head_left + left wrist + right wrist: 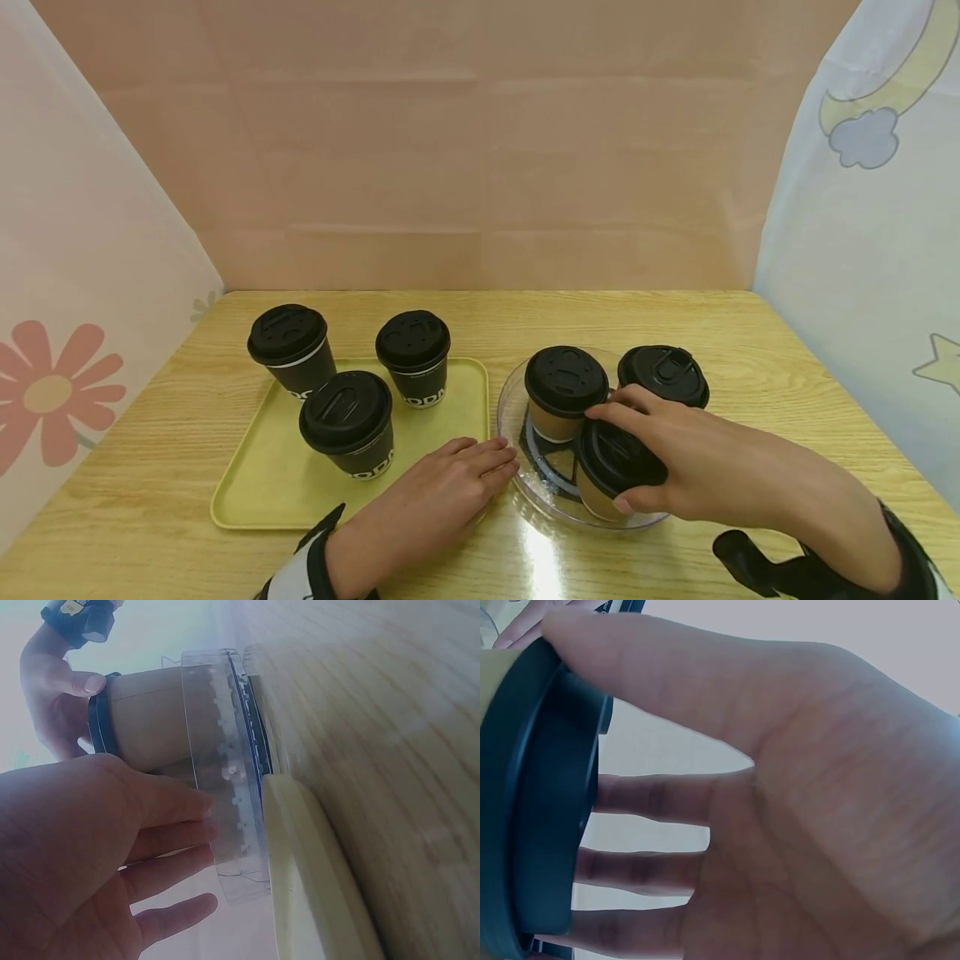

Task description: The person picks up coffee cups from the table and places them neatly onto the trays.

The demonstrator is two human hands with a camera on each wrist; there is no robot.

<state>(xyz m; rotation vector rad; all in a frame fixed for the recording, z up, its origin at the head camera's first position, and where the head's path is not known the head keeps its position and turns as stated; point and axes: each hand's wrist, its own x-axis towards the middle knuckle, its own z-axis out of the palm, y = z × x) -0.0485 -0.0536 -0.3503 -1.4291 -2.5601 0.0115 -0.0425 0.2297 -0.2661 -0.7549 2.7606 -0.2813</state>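
Observation:
My right hand [697, 458] grips a paper coffee cup [618, 458] by its black lid, thumb at the near side and fingers over the far side. This cup is tan below the lid and stands at the near part of a clear round tray [536, 492]. Beside it on that tray are another lidded cup [566, 382] and a third lidded cup [663, 375], partly hidden by my right hand. My left hand [450, 483] has its fingertips at the clear tray's left rim. In the left wrist view its fingers [169, 840] lie extended against the clear wall.
A yellow rectangular tray [255, 492] lies at the left, its right edge close to the clear tray. Three black lidded cups stand there: a back-left cup [288, 337], a front cup [348, 417] and a back-right cup [412, 350]. Fabric walls surround the wooden table [750, 350].

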